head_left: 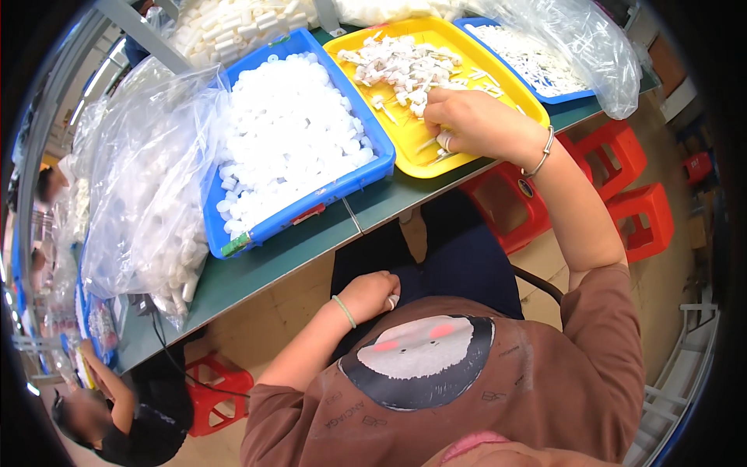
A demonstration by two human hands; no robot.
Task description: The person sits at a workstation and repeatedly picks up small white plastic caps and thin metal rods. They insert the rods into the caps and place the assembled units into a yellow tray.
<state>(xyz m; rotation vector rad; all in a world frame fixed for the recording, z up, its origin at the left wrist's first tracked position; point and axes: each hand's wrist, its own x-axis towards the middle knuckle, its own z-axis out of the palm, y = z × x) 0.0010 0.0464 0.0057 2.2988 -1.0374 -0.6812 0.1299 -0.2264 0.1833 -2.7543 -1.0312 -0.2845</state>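
My right hand [484, 123] reaches over the yellow tray [416, 159], its fingers bent and pressed together low over the tray's near right part. Something small and white shows at its fingertips; I cannot tell whether it is held or worn. Beyond these fingers lies a heap of small white plastic parts with thin stems [401, 66], with several loose sticks around it. My left hand [369, 296] rests closed in my lap, away from the table. A bit of white shows at its fingers too, and what they hold, if anything, is hidden.
Left of the yellow tray stands a blue bin [311, 194] full of white caps. A clear plastic bag [148, 179] of white pieces slumps beside it. At right is a blue tray [572, 97] of white sticks, partly under plastic. Red stools [642, 222] stand nearby; another person [148, 412] sits lower left.
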